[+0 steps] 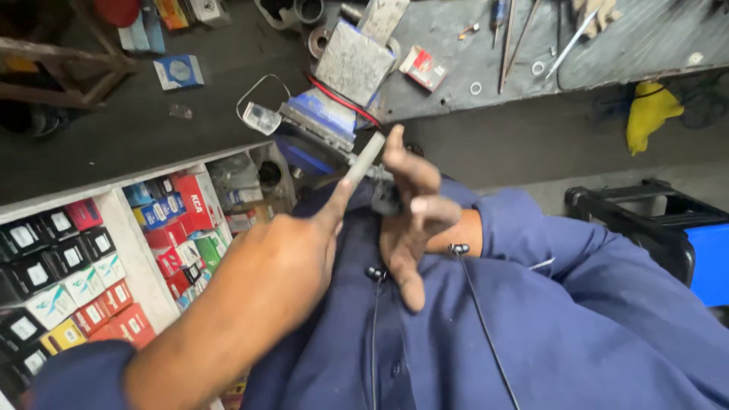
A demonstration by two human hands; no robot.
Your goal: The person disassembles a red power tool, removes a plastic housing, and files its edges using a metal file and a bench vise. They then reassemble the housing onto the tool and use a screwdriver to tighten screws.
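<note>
Left hand [292,254] fingers pinch the grey rod [366,158] by its lower end; long axis runs up-right toward the blue vise [334,114]. Right hand [414,216] fingers spread, empty, just beside it.

The person is wearing a dark blue work shirt [577,326] with long sleeves, and black earphone cables [478,319] are hanging just below the right hand's fingers [414,205].

sleeve [607,304] navy | vise [323,121] blue | rag [649,114] yellow | rod [364,161] grey
</note>
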